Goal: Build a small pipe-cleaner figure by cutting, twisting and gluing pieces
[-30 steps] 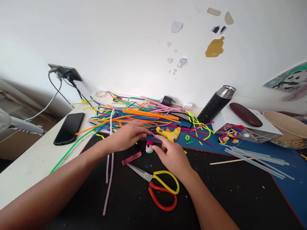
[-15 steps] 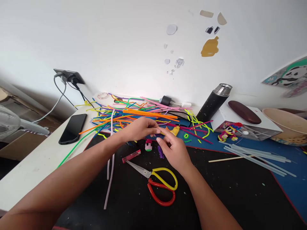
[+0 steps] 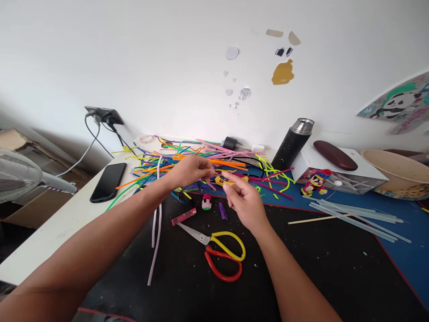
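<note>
My left hand (image 3: 190,172) hovers over the near edge of a heap of coloured pipe cleaners (image 3: 187,158), its fingers pinched on a thin pink strand. My right hand (image 3: 244,203) is raised just right of it, fingers curled, thumb and forefinger close to the same strand. Below and between the hands sits a small pink, white and green fuzzy figure (image 3: 207,202) on the black mat (image 3: 335,264). A short purple piece (image 3: 222,211) lies beside it. A yellow glue gun (image 3: 225,181) lies behind my right hand, partly hidden.
Scissors with yellow and red handles (image 3: 217,250) lie near me, a red cutter (image 3: 183,216) to their left. A phone (image 3: 107,181) is on the white desk at left, a black flask (image 3: 292,144), a white box (image 3: 338,172), clear glue sticks (image 3: 355,218) and a bowl (image 3: 395,172) at right.
Both hands have lifted off the mat and drawn a pink strand up between them. A short purple piece now lies on the mat by the fuzzy figure.
</note>
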Demonstrator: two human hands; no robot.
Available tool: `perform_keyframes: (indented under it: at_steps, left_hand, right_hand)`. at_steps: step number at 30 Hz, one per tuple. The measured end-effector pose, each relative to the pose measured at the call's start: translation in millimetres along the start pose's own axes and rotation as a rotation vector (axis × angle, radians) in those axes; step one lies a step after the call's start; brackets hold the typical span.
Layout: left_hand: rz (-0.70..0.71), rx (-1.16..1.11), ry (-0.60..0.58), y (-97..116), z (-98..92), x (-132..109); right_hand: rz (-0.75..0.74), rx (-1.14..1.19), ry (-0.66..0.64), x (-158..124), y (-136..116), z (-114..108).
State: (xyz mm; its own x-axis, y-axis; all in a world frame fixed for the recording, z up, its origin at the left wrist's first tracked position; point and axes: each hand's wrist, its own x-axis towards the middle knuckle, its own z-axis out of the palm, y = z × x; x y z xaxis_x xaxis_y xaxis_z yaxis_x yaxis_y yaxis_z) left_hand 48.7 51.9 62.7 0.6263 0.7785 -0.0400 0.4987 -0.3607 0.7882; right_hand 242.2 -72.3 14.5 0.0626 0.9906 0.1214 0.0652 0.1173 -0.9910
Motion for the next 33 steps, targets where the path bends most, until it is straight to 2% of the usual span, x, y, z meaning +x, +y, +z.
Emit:
perform_keyframes:
  at_steps: [2,4,5,8,10,12,14,16,19,23,27,33]
  left_hand:
    - [-0.069,-0.008,0.155,-8.3,-16.4,1.4]
    - [-0.102,-0.019,0.308,-18.1,-40.4,3.5]
    - [-0.120,-0.100,0.516,-22.7,-54.8,4.8]
    - [-0.124,-0.170,0.830,-32.7,-99.5,8.6]
    - [-0.137,-0.189,0.959,-36.7,-121.6,8.6]
    - [-0.155,-0.183,0.993,-40.0,-130.1,4.8]
    - [-0.146,-0.142,0.946,-43.3,-123.0,-3.1]
    - [-0.117,-0.085,0.845,-45.9,-103.3,-14.8]
    - [-0.009,0.146,0.476,-46.5,-62.3,-35.7]
    - [0.129,0.344,0.130,-41.9,-11.1,-57.2]
    - [0.208,0.490,0.003,-38.5,20.7,-62.5]
    - [0.234,0.586,-0.094,-34.1,39.2,-57.8]
  right_hand:
    - [0.009,0.061,0.076,2.2,-0.1,-4.9]
    - [0.016,0.108,0.140,4.6,0.5,-9.1]
    - [0.017,0.120,0.163,5.6,1.0,-10.6]
    - [0.014,0.121,0.186,7.6,2.7,-12.4]
    - [0.011,0.109,0.185,7.7,3.1,-11.7]
    - [0.009,0.098,0.180,7.1,2.9,-10.2]
    - [0.004,0.068,0.169,6.1,2.7,-8.8]
    - [-0.004,0.017,0.155,5.2,3.0,-7.8]
    - [-0.008,-0.048,0.143,4.4,4.3,-7.4]
    - [-0.001,-0.087,0.139,3.8,6.2,-6.4]
    - [-0.011,-0.138,0.127,2.8,6.5,-3.6]
    - [-0.031,-0.202,0.120,1.9,8.3,-2.0]
